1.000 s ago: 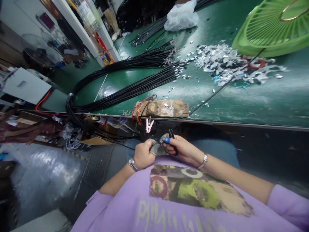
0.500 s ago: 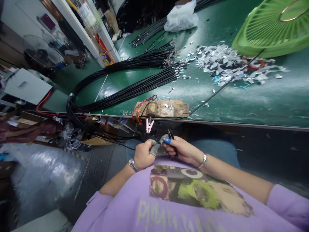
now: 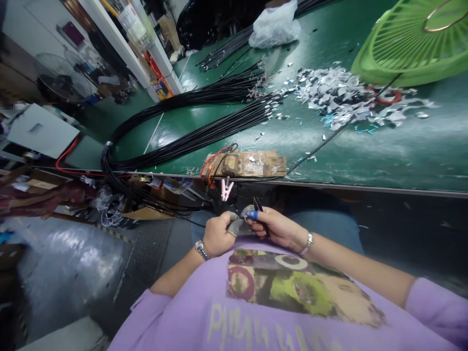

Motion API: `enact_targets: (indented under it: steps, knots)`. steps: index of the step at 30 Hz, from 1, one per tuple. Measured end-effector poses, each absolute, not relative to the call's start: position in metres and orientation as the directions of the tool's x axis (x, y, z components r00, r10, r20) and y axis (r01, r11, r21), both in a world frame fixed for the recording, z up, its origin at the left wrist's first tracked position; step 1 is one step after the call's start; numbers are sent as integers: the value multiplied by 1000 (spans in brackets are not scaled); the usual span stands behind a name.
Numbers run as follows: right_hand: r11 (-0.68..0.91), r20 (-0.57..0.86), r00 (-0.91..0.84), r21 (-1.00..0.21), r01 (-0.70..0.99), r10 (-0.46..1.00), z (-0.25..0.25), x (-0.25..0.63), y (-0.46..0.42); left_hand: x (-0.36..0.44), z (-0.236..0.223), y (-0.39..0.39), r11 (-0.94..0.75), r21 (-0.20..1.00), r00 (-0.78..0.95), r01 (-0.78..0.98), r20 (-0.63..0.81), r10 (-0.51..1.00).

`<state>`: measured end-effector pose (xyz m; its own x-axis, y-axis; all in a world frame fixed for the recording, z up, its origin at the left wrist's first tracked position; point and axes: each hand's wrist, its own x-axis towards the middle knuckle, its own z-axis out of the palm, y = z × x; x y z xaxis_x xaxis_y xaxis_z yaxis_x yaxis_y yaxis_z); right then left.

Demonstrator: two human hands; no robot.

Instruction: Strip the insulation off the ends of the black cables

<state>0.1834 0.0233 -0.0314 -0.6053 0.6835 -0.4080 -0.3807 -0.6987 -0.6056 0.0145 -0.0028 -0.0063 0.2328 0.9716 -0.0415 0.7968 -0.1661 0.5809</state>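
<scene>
My left hand (image 3: 219,233) is closed round a thin black cable (image 3: 195,223), which comes in from the left. Grey coverings sit on some of its fingertips. Close beside it, my right hand (image 3: 272,226) is closed too, with blue tape on the thumb. A dark tool with two pointed tips, like tweezers (image 3: 258,204), sticks up out of that hand. Its thumb and covered forefinger pinch together at the cable's end, where a small whitish bit shows; the fingers hide the rest. Both hands are in front of the purple shirt, below the bench edge.
On the green bench (image 3: 383,161) lie bundles of black cables (image 3: 204,129) and a heap of foil scraps (image 3: 332,92). A wooden block (image 3: 261,163) sits at the edge, with a pink clip (image 3: 226,190) below. A green basket (image 3: 409,48) and plastic bag (image 3: 275,24) are farther back.
Both hands stay almost in place. The right thumb and forefinger have shifted very slightly left toward the left hand, and the tool's tips have moved a little with them.
</scene>
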Motion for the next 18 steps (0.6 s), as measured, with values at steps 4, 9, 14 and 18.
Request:
enact_targets:
  steps: [4,9,14,18]
  knots:
    - [-628,-409,-531,-701,-338,742,-31,183,25,15,-5,-2,-161,582,242,797,-63,968]
    - [-567,-381,-533,-788,-240,756,-29,185,27,15,-3,-2,-189,599,279,778,-60,958]
    - [-363,-277,-483,-927,-94,831,-28,190,30,13,-2,1,-156,705,265,692,-47,963]
    - [-159,-143,-295,-987,-29,945,-34,196,33,12,-1,7,71,860,186,506,-189,964]
